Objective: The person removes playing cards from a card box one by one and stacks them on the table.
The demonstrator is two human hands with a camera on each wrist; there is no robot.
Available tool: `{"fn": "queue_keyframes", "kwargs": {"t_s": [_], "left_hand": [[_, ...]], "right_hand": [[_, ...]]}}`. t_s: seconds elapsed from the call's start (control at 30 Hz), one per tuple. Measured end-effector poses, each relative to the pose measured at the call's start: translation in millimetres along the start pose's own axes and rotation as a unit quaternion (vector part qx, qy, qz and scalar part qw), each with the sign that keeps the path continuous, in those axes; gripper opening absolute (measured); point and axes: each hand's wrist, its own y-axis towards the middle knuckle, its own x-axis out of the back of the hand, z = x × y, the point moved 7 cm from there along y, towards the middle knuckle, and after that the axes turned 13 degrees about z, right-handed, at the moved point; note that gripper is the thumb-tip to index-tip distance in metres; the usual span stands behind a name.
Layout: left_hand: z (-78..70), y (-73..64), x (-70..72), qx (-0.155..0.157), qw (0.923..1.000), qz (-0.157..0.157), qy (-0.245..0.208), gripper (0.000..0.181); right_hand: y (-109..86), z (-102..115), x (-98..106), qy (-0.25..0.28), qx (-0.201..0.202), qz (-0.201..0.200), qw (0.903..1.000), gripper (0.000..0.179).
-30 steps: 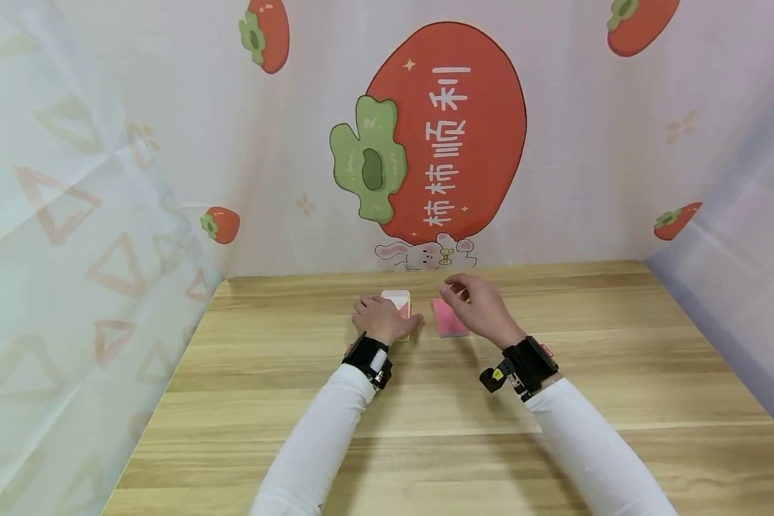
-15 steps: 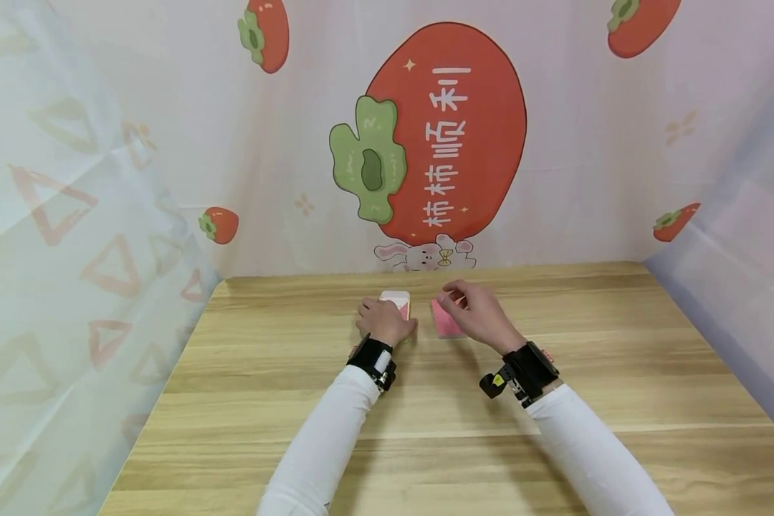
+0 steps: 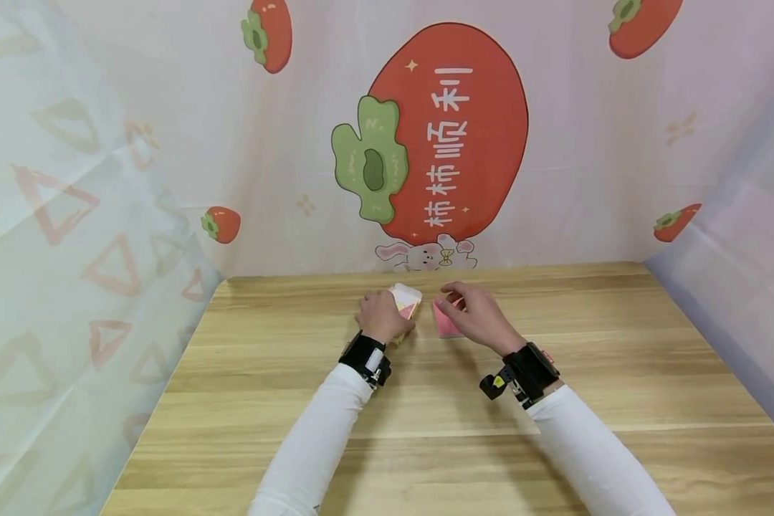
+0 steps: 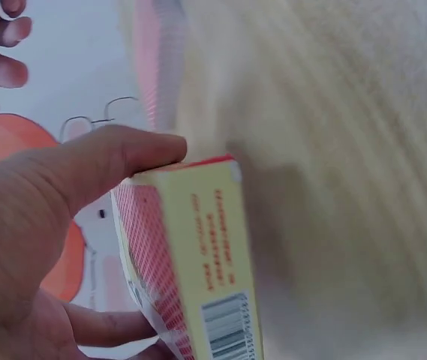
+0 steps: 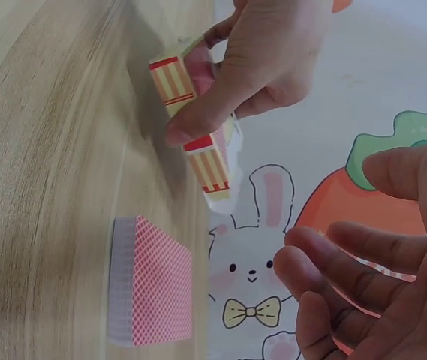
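My left hand (image 3: 379,317) grips a playing card box (image 4: 207,247) by its sides, thumb on one edge and fingers on the other. The box is cream and red, with a barcode on its end and a white flap at the far end. In the right wrist view it is tilted and partly lifted off the table. A deck of playing cards (image 5: 160,289) with pink checkered backs lies squared up to its right. Over that deck hovers my right hand (image 3: 480,314), its fingers loosely bent and holding nothing.
Both things are on a light wood-grain table (image 3: 464,459). Behind its far edge hangs a white cloth (image 3: 574,179) printed with persimmons and a rabbit. More cloth borders the left and right sides.
The left hand has closed round the card box and turned it clockwise, shifting its far end right and raising it. The right hand has lowered slightly over the deck, which stays in place.
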Motion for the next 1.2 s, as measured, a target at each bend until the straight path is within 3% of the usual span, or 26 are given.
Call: {"fn": "queue_keyframes", "kwargs": {"t_s": [0.13, 0.3, 0.57, 0.73, 0.9, 1.2], "left_hand": [[-2.9, -6.9, 11.1, -0.029, 0.9995, -0.010, -0.001, 0.067], [-4.8, -13.0, 22.9, -0.050, 0.9982, -0.013, 0.030, 0.073], [-10.7, -23.5, 41.8, -0.095, 0.9932, -0.026, 0.063, 0.068], [-10.4, -26.4, 42.3, -0.120, 0.9881, -0.013, 0.096, 0.061], [-13.8, -26.8, 41.9, -0.154, 0.9831, 0.001, 0.099, 0.067], [-24.5, -37.0, 48.8, -0.215, 0.9733, 0.012, 0.081, 0.061]], "right_hand": [[0.7, 3, 0, 0.005, 0.008, 0.003, 0.9999, 0.041], [1.4, 10, 2, 0.020, 0.020, 0.004, 0.9996, 0.036], [4.9, 24, 2, 0.044, 0.032, 0.003, 0.9985, 0.034], [7.8, 33, -2, 0.065, 0.048, 0.002, 0.9967, 0.028], [13.3, 35, -8, 0.083, 0.053, 0.013, 0.9951, 0.022], [15.8, 29, -12, 0.075, 0.016, 0.017, 0.9969, 0.014]]}}
